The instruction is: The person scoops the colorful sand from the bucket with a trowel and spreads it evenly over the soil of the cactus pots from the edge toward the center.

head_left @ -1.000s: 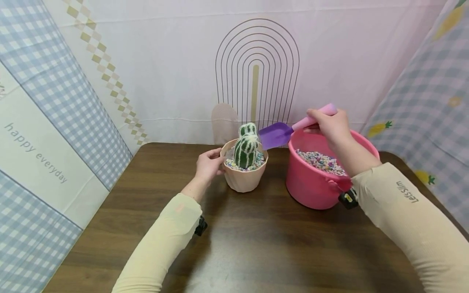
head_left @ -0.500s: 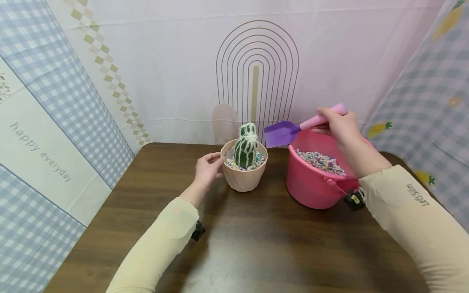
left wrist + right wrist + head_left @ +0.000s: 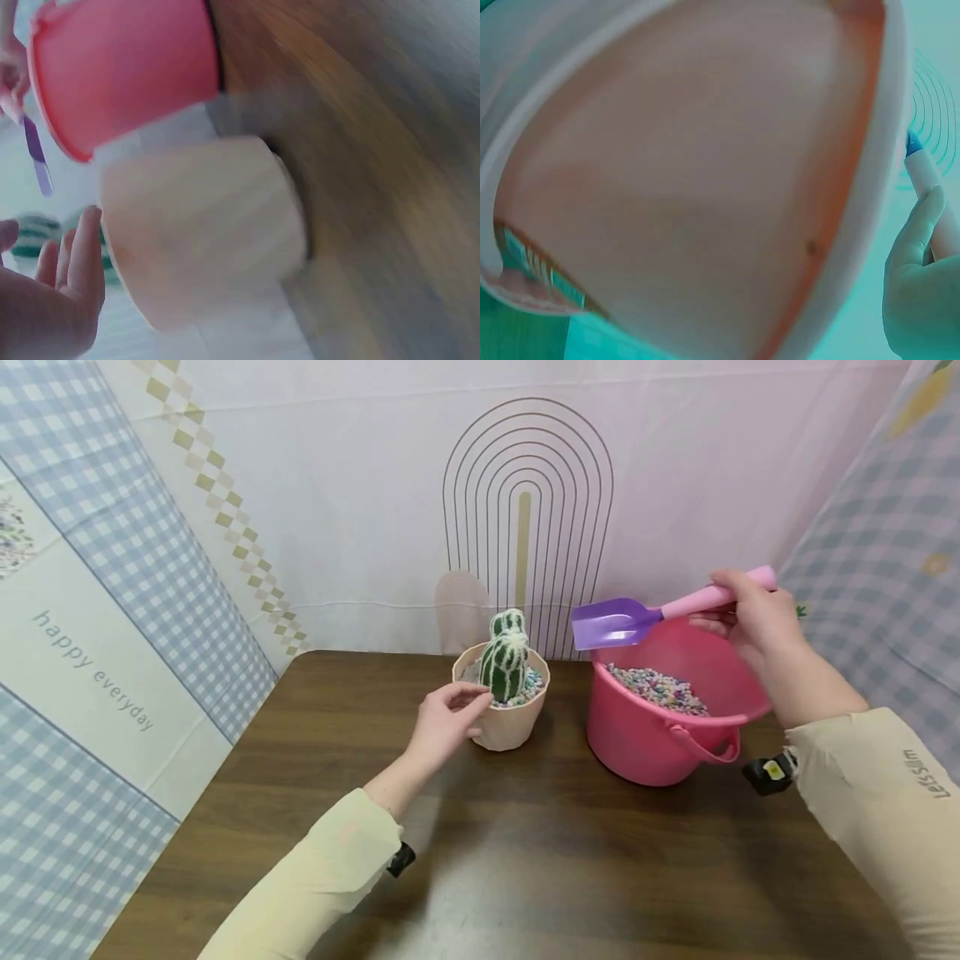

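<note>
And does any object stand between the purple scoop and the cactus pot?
Nothing visible does: the right hand holds the scoop above the bucket, and the left hand is at the near side of the pot.

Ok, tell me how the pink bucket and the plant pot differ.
Size: the pink bucket is clearly larger than the plant pot.
Colour: the bucket is bright pink, the pot a pale peach.
Fittings: the bucket has a handle hanging at its side; none shows on the pot.
Contents: a cactus stands in the pot, while the bucket shows only small multicoloured pebbles.
Shared: both stand upright, open-topped, with pebbles inside.
</note>
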`<state>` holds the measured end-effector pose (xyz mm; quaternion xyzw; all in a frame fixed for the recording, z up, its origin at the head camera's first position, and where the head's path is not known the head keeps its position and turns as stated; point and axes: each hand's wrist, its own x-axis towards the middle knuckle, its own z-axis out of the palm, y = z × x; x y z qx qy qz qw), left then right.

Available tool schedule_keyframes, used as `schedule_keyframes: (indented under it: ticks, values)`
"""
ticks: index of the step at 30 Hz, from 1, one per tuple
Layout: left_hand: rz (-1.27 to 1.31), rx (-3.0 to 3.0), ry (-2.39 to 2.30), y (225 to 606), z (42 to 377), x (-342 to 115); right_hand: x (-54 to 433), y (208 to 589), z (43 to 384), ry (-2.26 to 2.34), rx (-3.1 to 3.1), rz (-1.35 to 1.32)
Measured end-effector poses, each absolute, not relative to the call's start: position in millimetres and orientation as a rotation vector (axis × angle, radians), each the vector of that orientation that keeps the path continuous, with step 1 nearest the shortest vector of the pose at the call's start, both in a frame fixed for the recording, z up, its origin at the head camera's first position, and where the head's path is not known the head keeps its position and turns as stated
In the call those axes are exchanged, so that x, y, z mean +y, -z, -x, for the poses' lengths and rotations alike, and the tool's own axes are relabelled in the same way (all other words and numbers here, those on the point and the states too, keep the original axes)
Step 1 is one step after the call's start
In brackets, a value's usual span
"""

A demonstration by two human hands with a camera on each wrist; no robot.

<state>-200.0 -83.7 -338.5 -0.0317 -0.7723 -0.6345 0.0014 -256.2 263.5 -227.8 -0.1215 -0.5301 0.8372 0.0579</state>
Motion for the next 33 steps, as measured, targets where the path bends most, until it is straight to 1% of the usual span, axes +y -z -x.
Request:
schedule_keyframes:
  ticks: [7, 11, 15, 21, 25, 28, 33]
  values:
    - [0.417, -2.530, 2.091, 325.1, 194.3, -43.3, 283.7, 222.1, 250.0, -2.518, -1.613, 0.435]
    - [0.497, -2.565, 2.109, 320.5, 198.7, -18.4, 294.3, 221.4, 244.7, -2.392, -1.748, 0.397]
    - [0.462, -2.554, 2.115, 318.3, 206.7, 5.2, 296.6, 223.4, 235.7, -2.050, -1.989, 0.275]
    - [0.371, -2.482, 2.079, 319.6, 217.6, 33.4, 300.3, 233.9, 230.0, -1.198, -2.404, 0.174]
    - [0.306, -2.430, 2.016, 322.3, 222.7, 47.3, 303.2, 244.9, 232.6, -0.740, -2.582, 0.064]
    - [0.252, -2.414, 1.987, 322.2, 226.7, 54.4, 304.4, 252.0, 234.5, -0.555, -2.694, -0.055]
    - [0.186, -2.362, 2.027, 320.7, 237.2, 60.9, 309.3, 255.8, 237.7, -0.511, -2.828, -0.119]
